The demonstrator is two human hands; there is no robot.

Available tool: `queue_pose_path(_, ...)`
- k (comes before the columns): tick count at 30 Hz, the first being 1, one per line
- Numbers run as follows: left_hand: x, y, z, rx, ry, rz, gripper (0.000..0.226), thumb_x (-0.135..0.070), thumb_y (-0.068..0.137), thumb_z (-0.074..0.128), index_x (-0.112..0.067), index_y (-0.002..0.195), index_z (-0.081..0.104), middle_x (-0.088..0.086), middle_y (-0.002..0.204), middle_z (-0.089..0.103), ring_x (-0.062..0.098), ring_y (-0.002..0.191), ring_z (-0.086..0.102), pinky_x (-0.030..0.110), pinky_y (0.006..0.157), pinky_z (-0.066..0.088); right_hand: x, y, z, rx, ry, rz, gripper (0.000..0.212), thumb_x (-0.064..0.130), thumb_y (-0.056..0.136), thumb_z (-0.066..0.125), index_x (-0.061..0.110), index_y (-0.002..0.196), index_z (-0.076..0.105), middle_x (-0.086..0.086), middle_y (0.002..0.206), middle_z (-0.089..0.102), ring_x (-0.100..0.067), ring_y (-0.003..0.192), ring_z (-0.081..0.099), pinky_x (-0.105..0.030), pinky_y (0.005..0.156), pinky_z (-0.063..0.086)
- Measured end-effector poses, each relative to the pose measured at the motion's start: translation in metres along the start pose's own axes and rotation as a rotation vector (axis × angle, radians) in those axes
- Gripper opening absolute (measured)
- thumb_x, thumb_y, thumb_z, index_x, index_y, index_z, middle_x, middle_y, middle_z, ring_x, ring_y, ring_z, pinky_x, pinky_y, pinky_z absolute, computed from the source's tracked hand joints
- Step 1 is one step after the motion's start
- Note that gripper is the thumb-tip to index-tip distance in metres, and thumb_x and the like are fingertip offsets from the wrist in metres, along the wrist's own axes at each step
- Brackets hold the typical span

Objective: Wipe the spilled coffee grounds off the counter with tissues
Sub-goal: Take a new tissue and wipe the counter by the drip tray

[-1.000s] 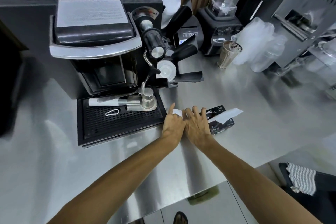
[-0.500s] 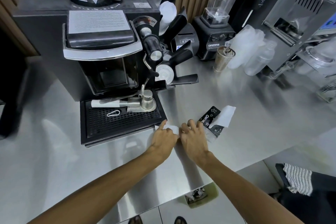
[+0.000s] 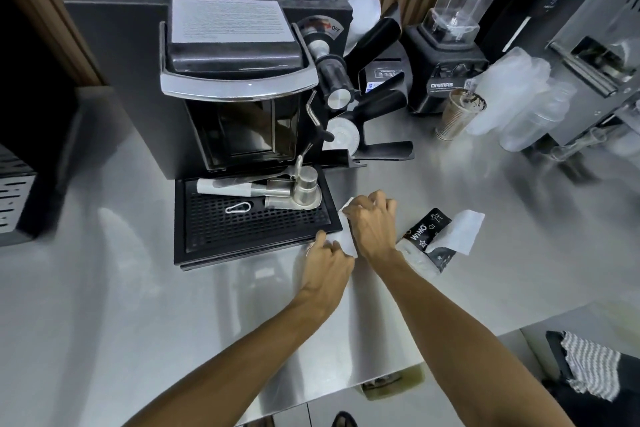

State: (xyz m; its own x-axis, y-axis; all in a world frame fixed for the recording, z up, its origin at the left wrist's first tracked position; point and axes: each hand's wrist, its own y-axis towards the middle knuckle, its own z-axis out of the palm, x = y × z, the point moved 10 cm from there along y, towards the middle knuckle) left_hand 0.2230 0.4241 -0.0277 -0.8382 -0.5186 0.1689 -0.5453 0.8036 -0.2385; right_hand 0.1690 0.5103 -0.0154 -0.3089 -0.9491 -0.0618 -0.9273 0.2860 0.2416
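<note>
A white tissue [image 3: 347, 240] lies on the steel counter [image 3: 450, 281] just right of the black drip tray [image 3: 249, 246]. My left hand [image 3: 327, 262] holds its near end with bent fingers. My right hand [image 3: 372, 227] covers its far end, fingers curled down over the paper. Both hands hide most of the tissue. To the right lies a black tissue pack [image 3: 427, 236] with a white sheet [image 3: 459, 232] sticking out of it. I cannot make out any coffee grounds on the counter.
The espresso machine [image 3: 235, 87] stands behind the drip tray, which carries a small steel pitcher [image 3: 306, 189]. Further back right are portafilters [image 3: 377, 107], a blender [image 3: 446, 80], a metal cup [image 3: 459, 114] and clear plastic cups [image 3: 512, 97]. The counter's front edge runs below my forearms.
My hands slid the tissue toward the drip tray's right corner. My right hand moved further from me than my left, and the fingers of both went from flat to curled.
</note>
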Motion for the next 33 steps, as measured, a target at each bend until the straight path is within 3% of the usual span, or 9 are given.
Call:
queue_pose_path(6, 0.004, 0.005, 0.005, -0.043, -0.015, 0.001, 0.026, 0.004, 0.085, 0.053, -0.017, 0.088, 0.067, 0.000, 0.081, 0.064, 0.020, 0.084, 0.056, 0.036, 0.100, 0.032, 0.004, -0.018, 0.001, -0.008, -0.014, -0.075, 0.030, 0.012, 0.078, 0.048, 0.028, 0.081, 0.073, 0.012, 0.083, 0.066, -0.020, 0.084, 0.047, -0.032, 0.068, 0.024)
queue_pose_path(9, 0.007, 0.003, 0.006, -0.053, -0.023, 0.013, 0.024, 0.005, 0.082, 0.053, -0.013, 0.092, 0.065, 0.003, 0.087, 0.065, 0.022, 0.091, 0.055, 0.035, 0.099, 0.031, 0.002, -0.030, -0.001, -0.003, -0.020, -0.084, 0.022, 0.008, 0.076, 0.064, 0.028, 0.080, 0.072, 0.011, 0.084, 0.068, -0.020, 0.084, 0.047, -0.032, 0.069, 0.027)
queue_pose_path(12, 0.016, -0.002, 0.008, -0.023, -0.046, 0.005, 0.024, 0.000, 0.079, 0.061, -0.013, 0.099, 0.062, 0.004, 0.094, 0.064, 0.021, 0.092, 0.059, 0.033, 0.099, 0.029, -0.002, -0.042, -0.009, -0.026, 0.033, -0.074, 0.023, 0.007, 0.075, 0.064, 0.027, 0.077, 0.074, 0.009, 0.079, 0.069, -0.021, 0.081, 0.048, -0.033, 0.068, 0.029)
queue_pose_path(17, 0.036, -0.008, 0.012, 0.009, -0.096, -0.042, 0.022, 0.000, 0.080, 0.061, -0.018, 0.090, 0.053, 0.001, 0.092, 0.069, 0.020, 0.082, 0.063, 0.030, 0.094, 0.030, -0.018, -0.038, -0.017, -0.051, 0.087, 0.018, 0.020, 0.007, 0.079, 0.070, 0.027, 0.074, 0.074, 0.009, 0.083, 0.073, -0.019, 0.080, 0.045, -0.031, 0.067, 0.019)
queue_pose_path(20, 0.036, -0.008, 0.012, 0.023, -0.075, -0.054, 0.032, -0.003, 0.077, 0.067, -0.010, 0.107, 0.057, 0.001, 0.092, 0.067, 0.021, 0.082, 0.064, 0.030, 0.093, 0.031, -0.021, -0.017, -0.011, -0.053, 0.088, 0.073, 0.019, 0.012, 0.079, 0.075, 0.031, 0.078, 0.076, 0.010, 0.086, 0.072, -0.020, 0.080, 0.046, -0.032, 0.067, 0.022)
queue_pose_path(24, 0.026, -0.007, 0.008, 0.012, -0.025, -0.046, 0.047, -0.008, 0.076, 0.075, -0.002, 0.118, 0.055, 0.003, 0.097, 0.066, 0.020, 0.089, 0.065, 0.031, 0.099, 0.030, -0.004, -0.006, 0.002, -0.041, 0.028, 0.020, 0.027, 0.007, 0.075, 0.075, 0.033, 0.083, 0.076, 0.010, 0.087, 0.070, -0.021, 0.081, 0.046, -0.030, 0.068, 0.016)
queue_pose_path(29, 0.024, -0.007, 0.006, 0.003, -0.032, -0.042, 0.044, -0.009, 0.079, 0.074, -0.004, 0.119, 0.056, 0.004, 0.102, 0.066, 0.019, 0.095, 0.063, 0.031, 0.102, 0.029, 0.004, -0.015, -0.001, -0.053, 0.010, -0.037, 0.025, 0.002, 0.072, 0.072, 0.024, 0.084, 0.075, 0.007, 0.090, 0.068, -0.022, 0.080, 0.050, -0.034, 0.064, 0.033)
queue_pose_path(33, 0.027, -0.007, 0.009, 0.012, -0.050, -0.033, 0.041, -0.007, 0.078, 0.072, -0.007, 0.116, 0.059, 0.003, 0.101, 0.068, 0.020, 0.096, 0.063, 0.031, 0.099, 0.031, 0.004, -0.030, 0.002, -0.035, -0.018, -0.056, 0.025, 0.003, 0.070, 0.074, 0.023, 0.083, 0.075, 0.007, 0.088, 0.067, -0.022, 0.082, 0.048, -0.033, 0.064, 0.035)
